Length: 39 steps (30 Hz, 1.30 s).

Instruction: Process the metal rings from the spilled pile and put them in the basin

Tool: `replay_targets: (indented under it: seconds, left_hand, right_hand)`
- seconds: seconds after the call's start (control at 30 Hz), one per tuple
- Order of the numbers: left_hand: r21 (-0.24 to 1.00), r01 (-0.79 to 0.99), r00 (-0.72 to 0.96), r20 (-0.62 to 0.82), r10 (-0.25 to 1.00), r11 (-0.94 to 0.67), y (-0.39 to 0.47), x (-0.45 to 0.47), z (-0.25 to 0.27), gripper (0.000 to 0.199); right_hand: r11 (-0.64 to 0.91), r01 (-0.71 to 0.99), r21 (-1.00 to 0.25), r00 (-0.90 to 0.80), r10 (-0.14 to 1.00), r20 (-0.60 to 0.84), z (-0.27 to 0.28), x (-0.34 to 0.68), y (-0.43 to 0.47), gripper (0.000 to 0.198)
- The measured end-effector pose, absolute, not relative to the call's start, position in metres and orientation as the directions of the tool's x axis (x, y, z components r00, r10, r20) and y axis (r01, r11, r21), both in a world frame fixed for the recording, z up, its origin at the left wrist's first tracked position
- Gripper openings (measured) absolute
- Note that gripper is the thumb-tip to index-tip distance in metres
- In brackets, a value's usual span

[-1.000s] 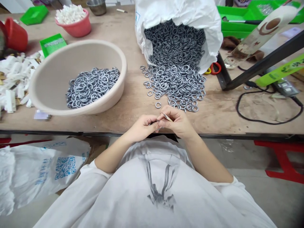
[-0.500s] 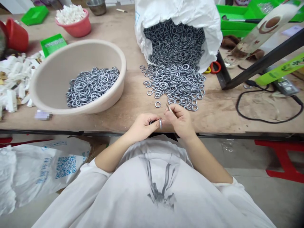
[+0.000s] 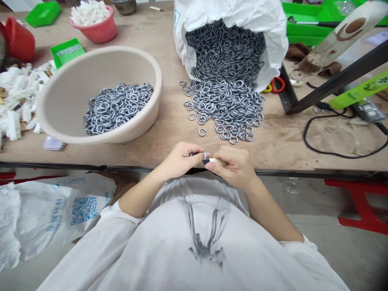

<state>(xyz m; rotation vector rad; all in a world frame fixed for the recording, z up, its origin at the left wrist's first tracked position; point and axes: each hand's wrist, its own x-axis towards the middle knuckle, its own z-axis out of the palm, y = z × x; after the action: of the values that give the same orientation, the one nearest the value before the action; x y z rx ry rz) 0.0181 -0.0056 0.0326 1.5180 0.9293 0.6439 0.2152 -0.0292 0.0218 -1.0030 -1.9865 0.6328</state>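
My left hand (image 3: 183, 158) is closed at the table's front edge, with a grey metal ring (image 3: 205, 155) upright between thumb and fingertips. Something dark shows inside its curled fingers, too hidden to name. My right hand (image 3: 235, 165) is wrapped around a small knife (image 3: 216, 161) with a pale handle and a short dark blade. The blade's tip points left, close against the held ring; whether they touch I cannot tell. Just beyond the hands, a pile of grey rings (image 3: 226, 103) spills from a white sack (image 3: 275, 48). One loose ring (image 3: 202, 132) lies apart.
Left of the pile, a large beige basin (image 3: 100, 139) holds many rings. White plastic pieces (image 3: 18, 93) are heaped farther left. Behind are a red bowl (image 3: 100, 34) and green trays (image 3: 44, 14). A black metal bar (image 3: 336, 76), red-handled scissors (image 3: 278, 85) and a black cable (image 3: 306, 137) lie right.
My right hand has turned and come lower, so the knife now points left toward the ring instead of upward. My left hand keeps the ring in almost the same place.
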Motion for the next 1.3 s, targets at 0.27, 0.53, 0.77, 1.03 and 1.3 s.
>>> replay_targets:
  seconds: [0.27,0.53,0.77,1.03,1.3]
  left_hand:
    - [0.974,0.225,0.602,-0.111,0.791,-0.034,-0.010,0.015,0.029,0.033]
    - [0.934,-0.078,0.302,-0.310,0.901,0.348,0.000,0.008,0.005,0.032]
    - [0.883,-0.272,0.174,-0.346,0.922,0.383,0.010,0.002,0.001,0.016]
    - [0.832,-0.379,0.203,-0.353,0.913,0.406,0.014,0.005,0.002,0.019]
    - [0.784,-0.451,0.136,-0.412,0.901,0.427,0.020,0.022,-0.001,0.012]
  right_hand:
    - [0.228,0.507,-0.831,-0.062,0.972,0.229,0.000,0.226,-0.007,0.048]
    - [0.200,0.841,-0.503,-0.183,0.980,0.083,-0.010,0.199,0.037,0.033]
    - [0.185,0.937,-0.295,-0.178,0.983,0.049,-0.006,0.186,0.035,0.033]
    - [0.122,0.906,-0.404,-0.117,0.992,0.036,-0.011,0.192,0.034,0.033]
    - [0.144,0.753,-0.642,-0.065,0.987,0.145,-0.021,0.201,0.028,0.029]
